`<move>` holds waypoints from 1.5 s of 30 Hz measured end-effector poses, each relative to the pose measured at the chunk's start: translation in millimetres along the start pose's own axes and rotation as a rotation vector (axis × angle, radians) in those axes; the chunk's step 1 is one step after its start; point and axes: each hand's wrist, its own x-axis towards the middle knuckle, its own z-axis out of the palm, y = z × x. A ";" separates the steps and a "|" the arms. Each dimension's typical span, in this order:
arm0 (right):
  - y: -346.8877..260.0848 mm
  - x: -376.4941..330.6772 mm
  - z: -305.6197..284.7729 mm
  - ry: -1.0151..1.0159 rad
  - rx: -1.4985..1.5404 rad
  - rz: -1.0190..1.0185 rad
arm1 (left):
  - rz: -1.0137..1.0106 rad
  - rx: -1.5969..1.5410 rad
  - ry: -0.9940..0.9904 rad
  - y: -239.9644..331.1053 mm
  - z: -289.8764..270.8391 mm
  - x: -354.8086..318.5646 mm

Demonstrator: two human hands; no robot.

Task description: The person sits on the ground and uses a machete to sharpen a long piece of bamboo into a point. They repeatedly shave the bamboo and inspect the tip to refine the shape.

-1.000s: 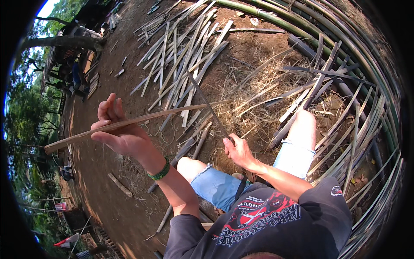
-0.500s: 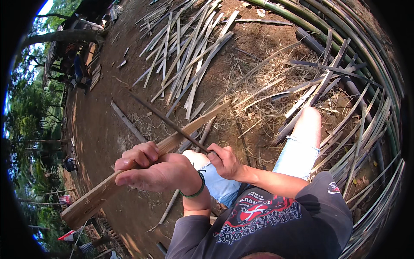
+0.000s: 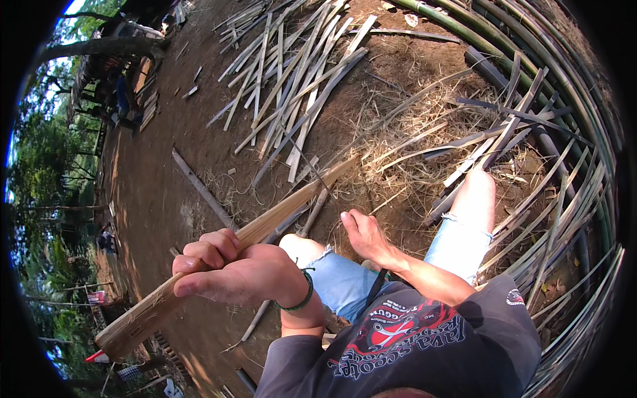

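A long pale slat, seemingly split bamboo (image 3: 285,211), runs slantwise from the lower left towards the middle. My left hand (image 3: 235,268) is wrapped round it nearer its lower-left end, palm turned up. Right of the slat, above my lap, my right hand (image 3: 365,235) is closed in a fist. Just beyond the fist a long thin dark blade (image 3: 306,158) reaches up and left past the slat's far end. Its grip end is hidden in or behind the fist.
Pale strips (image 3: 308,79) lie in a loose pile on the bare soil ahead. Curled shavings (image 3: 424,129) cover the ground to its right. Green bamboo poles (image 3: 524,50) curve along the far right, and more thin strips (image 3: 564,219) lie beside my right leg. A person stands far left.
My right hand has moved right and slightly up, away from the left hand. The blade has shifted right with it, towards the slat's far end. My left hand keeps its hold.
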 end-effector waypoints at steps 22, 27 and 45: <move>47.0 18.9 19.3 -0.015 -0.158 -0.036 | 0.008 0.121 0.222 -8.9 -27.3 14.5; 107.7 17.7 16.7 -0.008 -0.153 -0.050 | 0.015 0.118 0.201 -7.4 -28.4 20.7; 91.0 14.5 9.8 -0.127 -0.163 -0.331 | 0.019 0.185 0.236 -6.9 -27.9 18.9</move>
